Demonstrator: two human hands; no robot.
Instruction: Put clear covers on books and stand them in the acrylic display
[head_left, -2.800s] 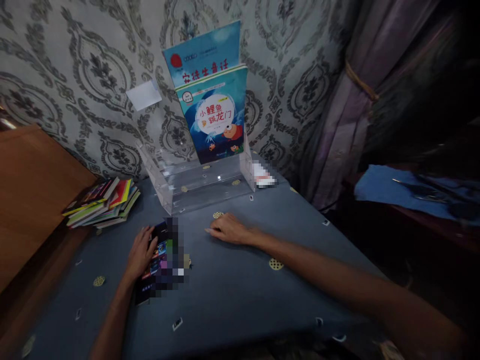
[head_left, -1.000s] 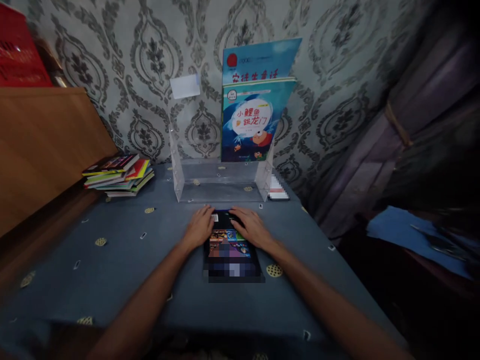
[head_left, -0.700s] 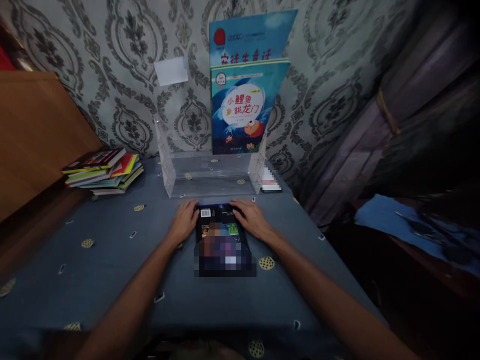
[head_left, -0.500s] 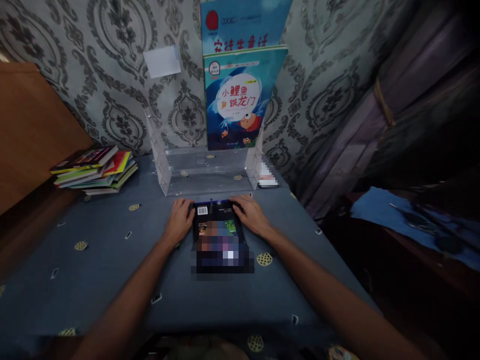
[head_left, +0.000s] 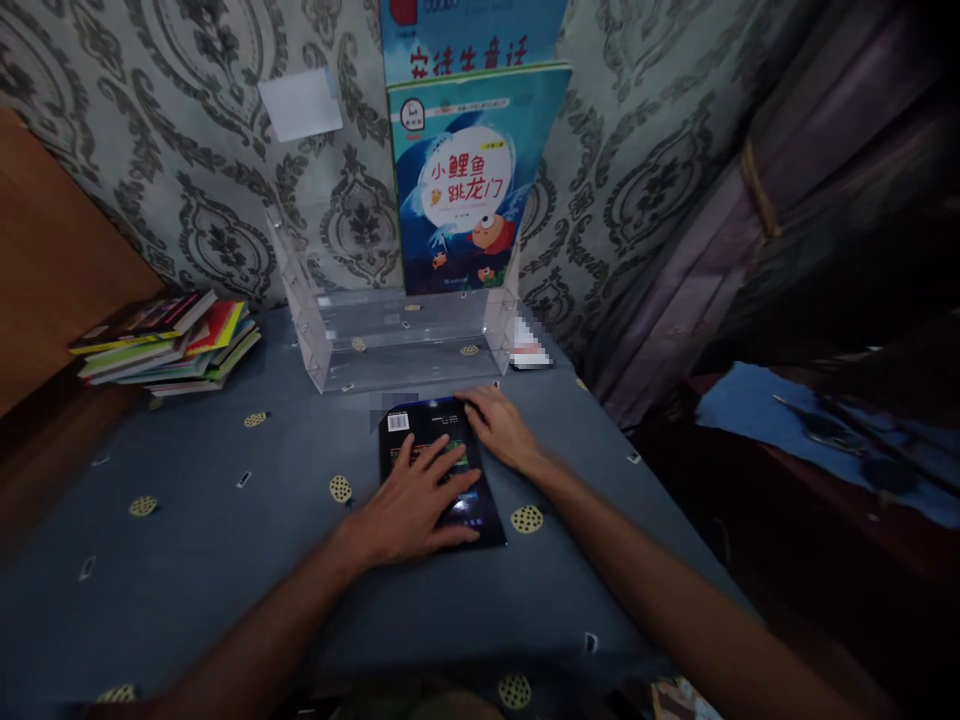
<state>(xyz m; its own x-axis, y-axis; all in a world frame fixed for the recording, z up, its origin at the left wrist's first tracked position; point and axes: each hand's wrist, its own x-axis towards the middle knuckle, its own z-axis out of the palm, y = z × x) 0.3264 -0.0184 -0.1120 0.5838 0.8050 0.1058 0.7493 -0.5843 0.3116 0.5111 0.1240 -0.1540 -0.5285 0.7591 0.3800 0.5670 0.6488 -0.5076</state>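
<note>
Leftmost, a wooden panel, then a loose stack of books on the far-left part of the surface. Farther right, a clear stand against the patterned wall. Near the middle, left hand palm down on a dark book lying flat just near of the stand; grip released, fingers spread. Beyond, upright at the right of the stand, two blue picture books, one overlapping the other. Right hand touching the dark book's far-right corner, fingers bent; grasping or merely resting, cannot tell. Rightmost, a tied curtain and a blue cloth.
</note>
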